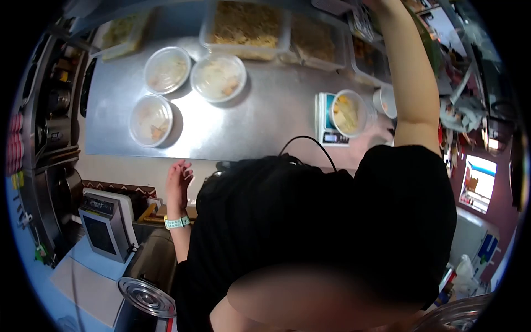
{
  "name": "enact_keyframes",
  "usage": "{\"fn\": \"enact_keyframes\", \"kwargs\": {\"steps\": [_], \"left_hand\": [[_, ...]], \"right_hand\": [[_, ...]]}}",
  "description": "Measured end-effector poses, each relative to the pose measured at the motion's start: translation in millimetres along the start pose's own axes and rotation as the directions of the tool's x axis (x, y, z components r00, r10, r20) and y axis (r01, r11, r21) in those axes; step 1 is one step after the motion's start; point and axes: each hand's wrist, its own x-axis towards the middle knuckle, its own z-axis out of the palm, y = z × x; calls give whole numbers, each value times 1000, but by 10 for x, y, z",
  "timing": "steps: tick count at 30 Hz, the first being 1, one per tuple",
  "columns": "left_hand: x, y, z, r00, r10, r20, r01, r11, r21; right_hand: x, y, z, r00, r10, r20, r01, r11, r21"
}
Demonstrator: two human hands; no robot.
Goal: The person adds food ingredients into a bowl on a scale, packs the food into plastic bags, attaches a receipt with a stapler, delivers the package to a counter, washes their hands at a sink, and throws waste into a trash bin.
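My left hand (180,178) hangs beside the near edge of the steel table (265,119), its fingers loosely bent and apart, holding nothing. A patterned band circles that wrist. My right arm reaches to the top edge, where only a bit of my right hand (377,3) shows and its fingers are hidden. Near that arm, a round tub (348,113) with yellow and pale pieces sits on a digital scale (327,136). Three lidded round tubs (167,69) (218,77) (151,120) of pale food stand on the left.
Along the back are large plastic bins of food (246,27) (315,41) and a greenish one (123,32). A white cup (384,102) stands right of the scale. Below left are a metal cylinder (152,257) and a dark-fronted appliance (105,229). A black cable (307,137) loops over the table edge.
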Motion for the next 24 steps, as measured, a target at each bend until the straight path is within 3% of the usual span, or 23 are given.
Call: {"fn": "enact_keyframes", "kwargs": {"steps": [1,2,4,6,7,10,14,16,18,20,22,24], "left_hand": [[22,-5,79,1000,-5,28,5,1000,16],[39,-1,170,998,-10,54,8,999,36],[127,-30,347,993,-40,110,30,995,90],[163,-23,676,989,-41,143,19,988,150],[171,-42,852,987,-65,150,36,981,189],[206,-129,1360,977,-102,188,47,960,276],[146,-406,2006,960,-132,248,54,953,299],[90,-602,2281,954,-150,260,66,950,305],[20,-788,2480,935,-171,311,73,950,303],[-69,-968,2618,947,-154,282,72,957,283],[-175,-1117,2715,953,-151,263,81,963,258],[-292,-1233,2787,961,-133,241,69,964,258]], "right_hand": [[-372,-76,-104,996,90,-19,-91,995,-38],[-628,84,-456,995,43,87,-42,999,-21],[-1301,162,-609,980,183,-77,-191,974,-119],[-1927,649,-1226,907,391,-153,-414,894,-169],[-2253,679,-1122,869,408,-280,-456,881,-129],[-2985,1265,-1513,795,537,-283,-594,783,-183],[-3440,1776,-1705,778,554,-295,-615,769,-176],[-3496,1898,-1757,797,588,-141,-592,806,11],[-3511,2142,-1867,794,597,-115,-593,802,73],[-3504,2294,-1927,871,488,-66,-487,835,-257],[-3525,2264,-1957,879,476,-38,-456,814,-360],[-3544,2098,-1912,895,445,-33,-362,681,-636]]}}
